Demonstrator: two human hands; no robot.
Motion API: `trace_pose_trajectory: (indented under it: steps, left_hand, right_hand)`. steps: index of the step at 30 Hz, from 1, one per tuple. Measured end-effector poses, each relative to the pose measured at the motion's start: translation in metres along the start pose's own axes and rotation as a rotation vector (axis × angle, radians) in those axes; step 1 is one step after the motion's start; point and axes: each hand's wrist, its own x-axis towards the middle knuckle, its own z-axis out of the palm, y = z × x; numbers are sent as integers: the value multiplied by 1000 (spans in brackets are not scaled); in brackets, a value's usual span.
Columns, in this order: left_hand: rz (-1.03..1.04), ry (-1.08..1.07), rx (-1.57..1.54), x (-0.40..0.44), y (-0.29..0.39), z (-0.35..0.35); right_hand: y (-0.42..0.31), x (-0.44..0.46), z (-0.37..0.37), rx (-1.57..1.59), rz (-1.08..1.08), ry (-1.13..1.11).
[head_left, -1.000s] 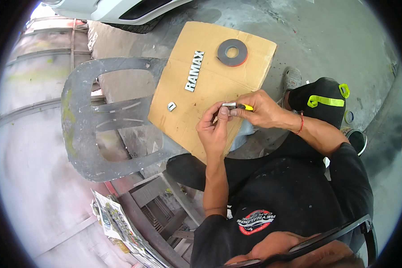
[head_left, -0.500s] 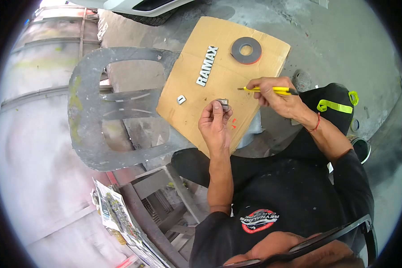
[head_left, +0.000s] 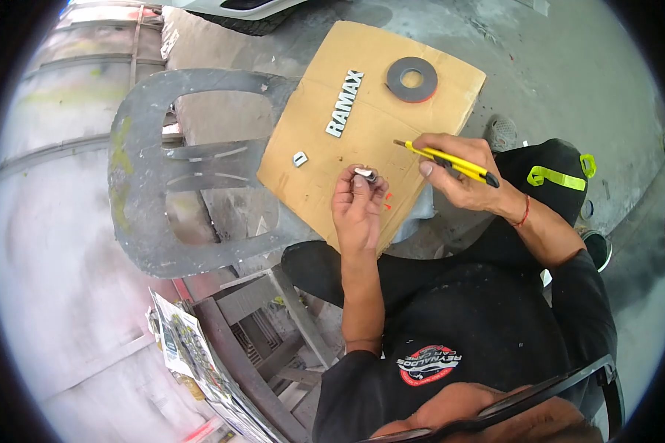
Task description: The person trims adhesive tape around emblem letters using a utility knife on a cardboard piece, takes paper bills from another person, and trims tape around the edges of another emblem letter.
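My left hand (head_left: 357, 210) is closed over the cardboard, pinching a small chrome emblem letter (head_left: 365, 174) between thumb and fingers. A pale strip shows on the piece, and which letter it is I cannot make out. To its right, my right hand (head_left: 462, 168) grips a yellow utility knife (head_left: 462, 167), with the blade tip pointing left, apart from the letter. On the cardboard sheet (head_left: 295, 140) lie joined emblem letters reading RAMAX (head_left: 344, 104) and a single letter D (head_left: 299, 159). A roll of grey double-sided tape (head_left: 391, 79) with a red edge rests near the far right corner.
Under the cardboard is a grey, paint-marked plastic chair (head_left: 137, 214). Small red scraps (head_left: 388, 207) lie near my left hand. Folded newspapers (head_left: 199, 362) sit on a frame at lower left. A white car (head_left: 236, 9) stands at the top.
The letter in my left hand has turned, showing a pale strip. My right hand has shifted slightly right and down, and the knife has tilted more steeply.
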Motion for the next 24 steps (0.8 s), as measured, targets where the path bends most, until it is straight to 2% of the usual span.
trace_pose_trajectory:
  steps: [2,4,9,11,12,14,16,17,18,20,24]
  left_hand:
    - [-219,-256,-579,1,-2,-8]
    - [-233,-259,-639,-1,-1,-1]
    - [-215,-329,-818,-5,-13,7]
    - [-192,-533,-826,-2,-23,-1]
    - [-194,-532,-825,-4,-22,1]
    - [-128,-451,-571,-7,-21,4]
    - [-114,-473,-540,-2,-25,-2]
    - [-98,-490,-508,0,-26,-6]
    - [-98,-490,-508,0,-26,-7]
    - [-101,-382,-397,0,-23,-9]
    - [-130,-265,-155,-9,0,2]
  right_hand:
    - [3,-3,5,45,6,48]
    - [0,-8,7,347,342,-65]
    - [5,-9,-2,610,396,-165]
    - [2,-8,-5,700,433,-183]
    - [-5,-6,-6,748,436,-176]
    - [-7,-6,-7,796,439,-166]
    - [-3,-7,-5,576,318,-257]
    - [-1,-7,-5,395,152,-263]
    - [-2,-7,-5,394,153,-263]
    - [-4,-7,-3,176,25,-299]
    - [5,-11,10,51,-168,-178]
